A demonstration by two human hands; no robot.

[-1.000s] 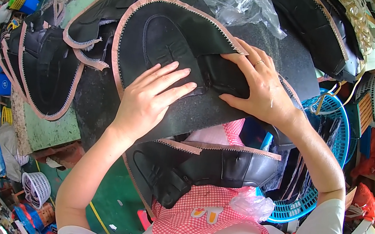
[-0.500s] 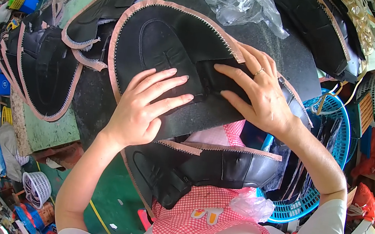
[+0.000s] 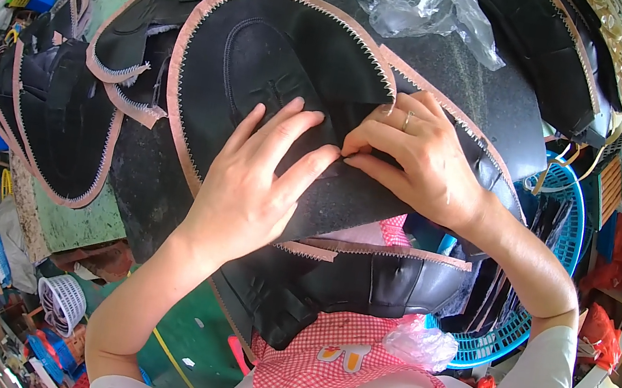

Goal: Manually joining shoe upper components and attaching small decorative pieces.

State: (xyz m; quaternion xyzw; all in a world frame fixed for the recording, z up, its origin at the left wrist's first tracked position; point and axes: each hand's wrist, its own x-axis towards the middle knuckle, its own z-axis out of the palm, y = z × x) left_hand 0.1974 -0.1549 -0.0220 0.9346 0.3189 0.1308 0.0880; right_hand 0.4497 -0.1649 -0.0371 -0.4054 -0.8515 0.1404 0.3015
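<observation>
fingers (image 3: 308,162) flat on black leather piece (image 3: 267,63)

Shoemaking workshop: stacked leather uppers (image 3: 60,119), bins (image 3: 555,235)

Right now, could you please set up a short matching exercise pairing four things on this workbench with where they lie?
Things:
1. crumpled clear plastic bag
2. blue plastic basket
3. large black leather piece with pink zigzag edging
4. left hand

Places:
A. at the person's right, beside the bench
B. flat on the black piece, fingers spread
C. at the far edge of the bench, top of the view
D. under both hands, mid-bench

Pairs: 1-C, 2-A, 3-D, 4-B
</observation>
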